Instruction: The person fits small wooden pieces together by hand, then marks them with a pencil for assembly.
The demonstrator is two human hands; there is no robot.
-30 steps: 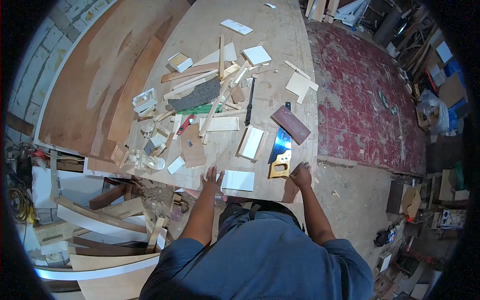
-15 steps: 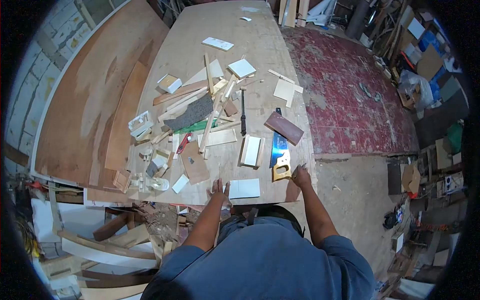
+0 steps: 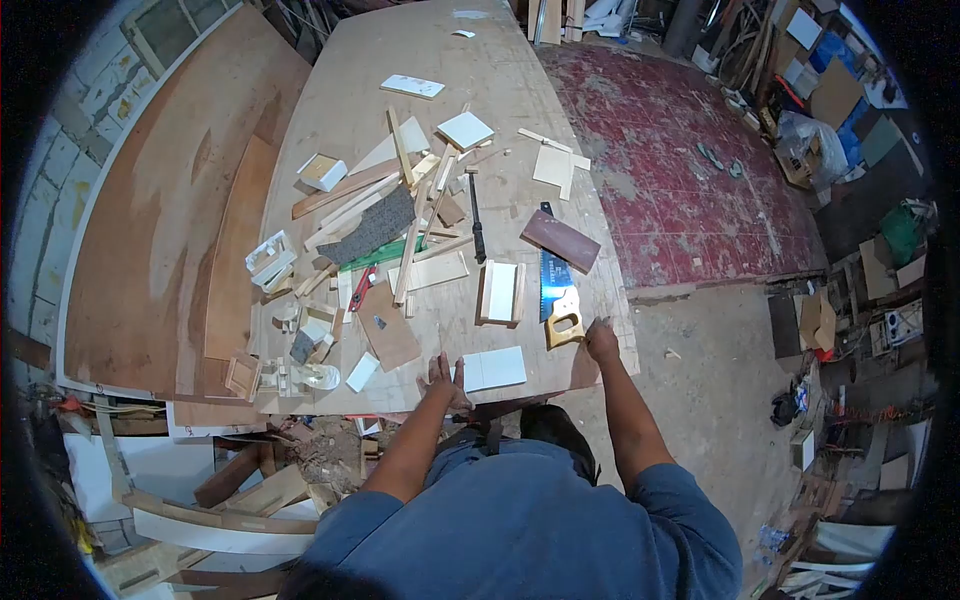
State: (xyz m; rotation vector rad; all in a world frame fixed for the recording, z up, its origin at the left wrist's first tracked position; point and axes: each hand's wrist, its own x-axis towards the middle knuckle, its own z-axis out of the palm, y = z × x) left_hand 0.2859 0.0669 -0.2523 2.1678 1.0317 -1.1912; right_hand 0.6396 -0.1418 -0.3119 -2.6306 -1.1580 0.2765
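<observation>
My left hand point(image 3: 442, 382) lies on the near edge of the wooden table with its fingers spread. Its thumb side is against or very close to a white rectangular panel point(image 3: 495, 368) that has a faint line across it. My right hand point(image 3: 602, 341) is closed near the right edge; whatever it may hold is too small to make out. Just left of that hand is a handsaw point(image 3: 564, 322) with a yellow handle and blue blade. A reddish-brown board point(image 3: 561, 241) covers part of the blade. A white-faced wooden piece point(image 3: 500, 292) sits beyond the panel.
Wood offcuts, a grey abrasive-looking sheet point(image 3: 372, 225), a red-handled tool point(image 3: 362, 288) and a dark bar-shaped tool point(image 3: 477, 220) lie across the table point(image 3: 400, 45). Large plywood sheets point(image 3: 170, 220) lean at left. Scrap wood is piled below; clutter lines the right side.
The camera view has shifted slightly, and my body has moved a little. My left hand stays by the white panel, and my right hand stays closed beside the saw handle.
</observation>
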